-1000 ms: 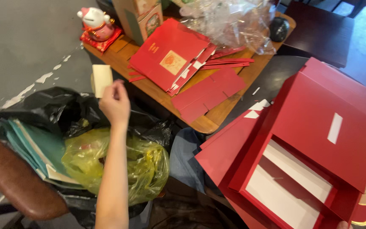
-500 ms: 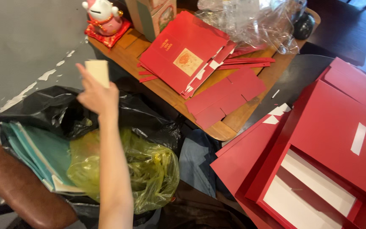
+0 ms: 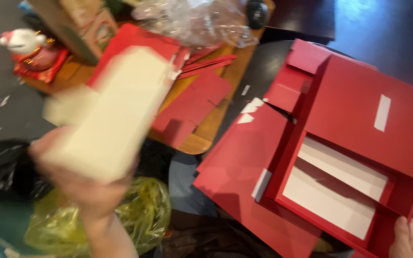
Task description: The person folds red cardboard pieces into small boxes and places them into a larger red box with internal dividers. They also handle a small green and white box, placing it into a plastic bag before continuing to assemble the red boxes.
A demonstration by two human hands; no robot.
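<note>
Raised and drawn much closer since half a second ago, the cream block (image 3: 113,114) is gripped in the left hand (image 3: 89,191), fingers closed around its lower end, blurred. At the bottom right edge, the right hand (image 3: 406,239) is closed on the corner of the red box (image 3: 359,124). Below lies a yellow bag (image 3: 144,215). Beyond, red card pieces (image 3: 194,102) crowd the worktop (image 3: 216,124) near its rounded edge.

Your left hand (image 3: 84,184) and the cream card (image 3: 115,114) it holds are smeared by motion blur, so you can't tell how the fingers grip. Your right hand (image 3: 406,239) is cut off by the bottom edge, only fingertips showing on the red box (image 3: 359,124). The card hides part of the red sheets (image 3: 192,102) on the table (image 3: 218,107).
</note>
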